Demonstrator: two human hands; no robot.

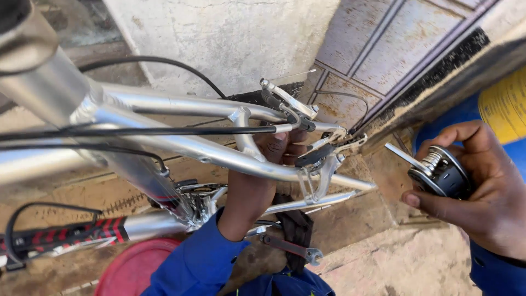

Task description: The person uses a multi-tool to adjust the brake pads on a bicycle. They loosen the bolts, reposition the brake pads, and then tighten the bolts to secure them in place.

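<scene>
A silver bicycle frame lies across the view, without a rear wheel. My left hand reaches up between the rear stays and its fingers close around the seat stay by the rim brake arms. My right hand is off to the right, apart from the frame. It holds a black wheel hub with a silver axle sticking out toward the frame. Both sleeves are blue.
A spanner with a red handle lies on the stone ground under the frame beside a black rag. A red round lid sits at the bottom left. Black cables run along the frame. A wall and a metal door stand behind.
</scene>
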